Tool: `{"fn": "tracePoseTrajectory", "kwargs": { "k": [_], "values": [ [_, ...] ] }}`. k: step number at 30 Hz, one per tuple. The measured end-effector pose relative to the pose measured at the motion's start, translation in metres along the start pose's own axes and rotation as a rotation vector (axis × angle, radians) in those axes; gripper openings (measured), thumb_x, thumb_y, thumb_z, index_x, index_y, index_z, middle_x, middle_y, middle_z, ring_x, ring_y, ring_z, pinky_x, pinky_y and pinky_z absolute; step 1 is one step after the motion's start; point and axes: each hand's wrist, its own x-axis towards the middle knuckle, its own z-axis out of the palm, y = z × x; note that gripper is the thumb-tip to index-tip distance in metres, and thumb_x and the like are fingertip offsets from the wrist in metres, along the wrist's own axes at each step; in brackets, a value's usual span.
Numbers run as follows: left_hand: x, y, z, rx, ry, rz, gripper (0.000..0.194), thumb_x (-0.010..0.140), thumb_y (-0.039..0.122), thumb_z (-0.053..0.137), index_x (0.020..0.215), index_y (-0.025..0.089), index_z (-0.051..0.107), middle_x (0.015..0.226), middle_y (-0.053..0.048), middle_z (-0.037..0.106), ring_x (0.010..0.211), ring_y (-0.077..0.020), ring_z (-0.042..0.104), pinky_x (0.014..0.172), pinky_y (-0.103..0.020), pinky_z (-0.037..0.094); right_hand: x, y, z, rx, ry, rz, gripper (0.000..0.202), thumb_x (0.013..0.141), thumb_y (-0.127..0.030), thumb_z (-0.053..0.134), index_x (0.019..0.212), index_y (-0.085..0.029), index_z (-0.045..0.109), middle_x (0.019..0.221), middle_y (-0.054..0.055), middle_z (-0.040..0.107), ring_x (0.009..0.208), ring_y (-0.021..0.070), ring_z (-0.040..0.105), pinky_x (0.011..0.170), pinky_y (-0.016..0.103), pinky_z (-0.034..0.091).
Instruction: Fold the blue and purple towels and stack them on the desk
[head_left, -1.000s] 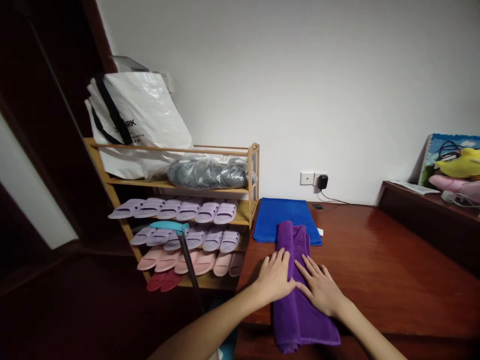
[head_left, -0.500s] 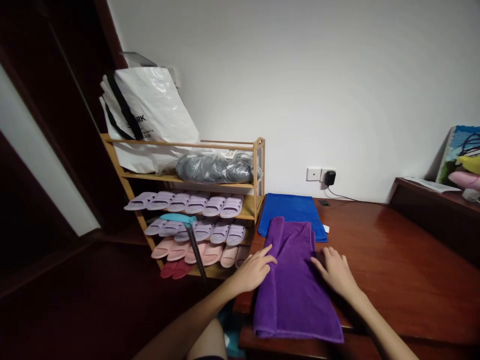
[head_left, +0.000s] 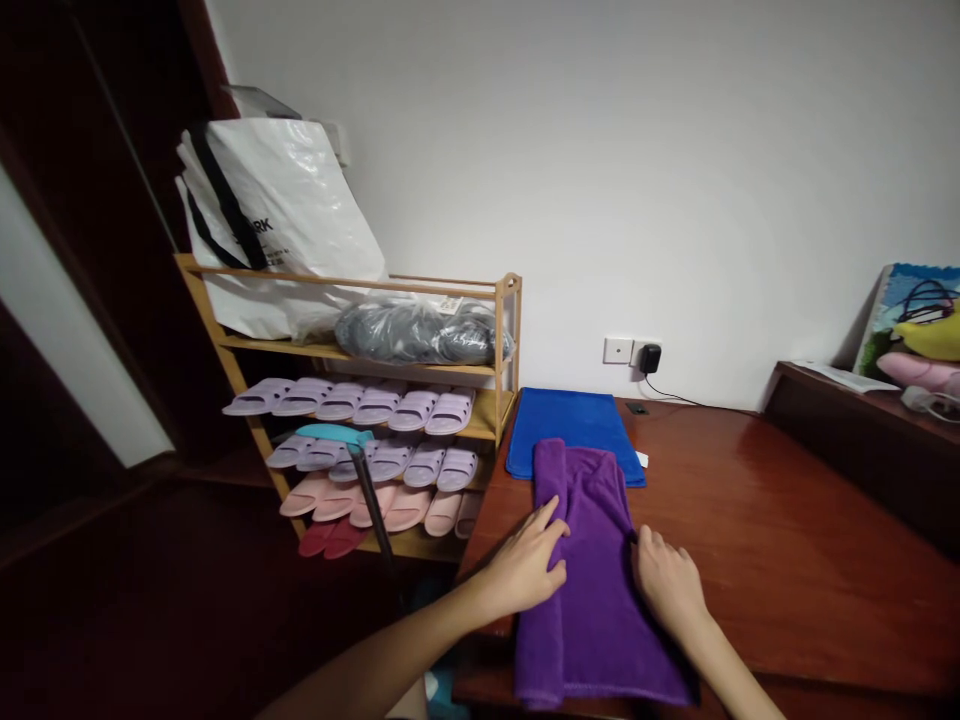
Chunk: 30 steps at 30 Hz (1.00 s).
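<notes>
A folded purple towel (head_left: 592, 590) lies lengthwise on the reddish-brown wooden table (head_left: 757, 530), its near end reaching the front edge. My left hand (head_left: 525, 565) lies flat on the towel's left edge with fingers spread. My right hand (head_left: 667, 580) presses the towel's right edge, fingers curled slightly on the cloth. A folded blue towel (head_left: 574, 430) lies flat behind the purple one, partly under its far end.
A bamboo shoe rack (head_left: 360, 400) with several lilac and pink slippers stands left of the table, a white bag (head_left: 277, 220) and a grey bundle on top. A blue-handled pole (head_left: 360, 470) leans before it. A wall socket with charger (head_left: 646, 357) and a raised ledge (head_left: 862, 430) with toys are at right.
My hands moved apart from the towel's middle to its two side edges and the towel spread wider. The camera view shifted slightly.
</notes>
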Motion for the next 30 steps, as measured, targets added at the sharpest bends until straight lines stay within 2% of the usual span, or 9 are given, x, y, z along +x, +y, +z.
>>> {"fn": "tracePoseTrajectory", "kwargs": {
  "k": [4,6,8,12,14,18,21,26,30],
  "values": [
    [0.002,0.034,0.012,0.033,-0.042,0.099,0.036,0.084,0.032,0.054,0.118,0.020,0.054,0.153,-0.012,0.020,0.136,-0.0289,0.028,0.108,-0.042,0.031,-0.014,0.044,0.004,-0.006,-0.019,0.030,0.030,0.093,-0.018,0.025,0.095,-0.014,0.055,0.091,0.012,0.065,0.083,0.0233,0.065,0.072,0.034,0.041],
    [0.008,0.045,0.017,0.062,-0.010,0.162,0.040,0.088,0.042,0.049,0.122,0.020,0.052,0.152,-0.012,0.023,0.137,-0.0291,0.028,0.108,-0.044,0.030,-0.022,0.065,0.007,0.055,-0.035,-0.008,0.029,0.094,-0.027,0.027,0.096,-0.016,0.054,0.095,0.010,0.063,0.087,0.0212,0.063,0.073,0.032,0.041],
    [0.021,0.046,0.020,0.094,0.053,0.195,0.042,0.094,0.043,0.039,0.127,0.021,0.050,0.150,-0.011,0.028,0.135,-0.0269,0.030,0.108,-0.044,0.030,-0.027,0.081,0.008,0.165,-0.047,-0.051,0.030,0.095,-0.036,0.027,0.096,-0.019,0.052,0.099,0.008,0.062,0.088,0.0189,0.062,0.073,0.029,0.042],
    [0.063,0.017,0.018,0.223,0.185,0.055,0.041,0.095,0.027,0.031,0.131,0.016,0.048,0.148,-0.012,0.033,0.136,-0.0255,0.030,0.109,-0.044,0.027,-0.028,0.087,0.004,0.241,-0.052,0.020,0.044,0.092,-0.055,0.026,0.090,-0.020,0.051,0.096,0.008,0.062,0.086,0.0211,0.063,0.072,0.031,0.043],
    [0.082,-0.007,0.016,0.280,0.161,-0.035,0.047,0.095,0.030,0.033,0.139,0.014,0.039,0.151,-0.013,0.026,0.139,-0.0275,0.022,0.110,-0.046,0.022,-0.026,0.079,0.002,0.182,-0.058,0.085,0.049,0.091,-0.059,0.025,0.091,-0.018,0.052,0.094,0.010,0.063,0.085,0.0247,0.063,0.073,0.035,0.043],
    [0.097,-0.045,0.020,0.293,0.018,-0.083,0.059,0.096,0.048,0.028,0.147,0.021,0.023,0.154,-0.008,0.018,0.141,-0.0279,0.012,0.111,-0.051,0.016,-0.020,0.064,0.001,0.108,-0.085,0.069,0.046,0.095,-0.048,0.022,0.093,-0.016,0.054,0.096,0.013,0.065,0.090,0.0281,0.063,0.077,0.041,0.043],
    [0.095,-0.057,0.025,0.288,0.004,-0.070,0.059,0.096,0.049,0.023,0.148,0.022,0.020,0.154,-0.007,0.018,0.142,-0.0257,0.011,0.110,-0.051,0.015,-0.020,0.066,0.005,0.111,-0.089,0.052,0.043,0.096,-0.041,0.020,0.095,-0.016,0.056,0.099,0.013,0.066,0.092,0.0275,0.063,0.079,0.041,0.042],
    [0.096,-0.059,0.026,0.267,-0.013,-0.062,0.054,0.098,0.041,0.022,0.148,0.021,0.021,0.154,-0.007,0.017,0.142,-0.0232,0.010,0.111,-0.051,0.012,-0.024,0.101,0.014,0.119,-0.083,0.113,0.043,0.095,-0.042,0.022,0.098,-0.016,0.056,0.101,0.013,0.065,0.094,0.0271,0.062,0.079,0.040,0.042],
    [0.104,-0.073,0.015,0.260,-0.039,-0.080,0.051,0.097,0.037,0.028,0.146,0.025,0.025,0.155,-0.006,0.016,0.142,-0.0239,0.008,0.110,-0.054,0.004,-0.029,0.142,0.027,0.108,-0.087,0.176,0.042,0.093,-0.045,0.023,0.098,-0.017,0.055,0.103,0.013,0.065,0.095,0.0266,0.062,0.078,0.040,0.044]
  ]
}}
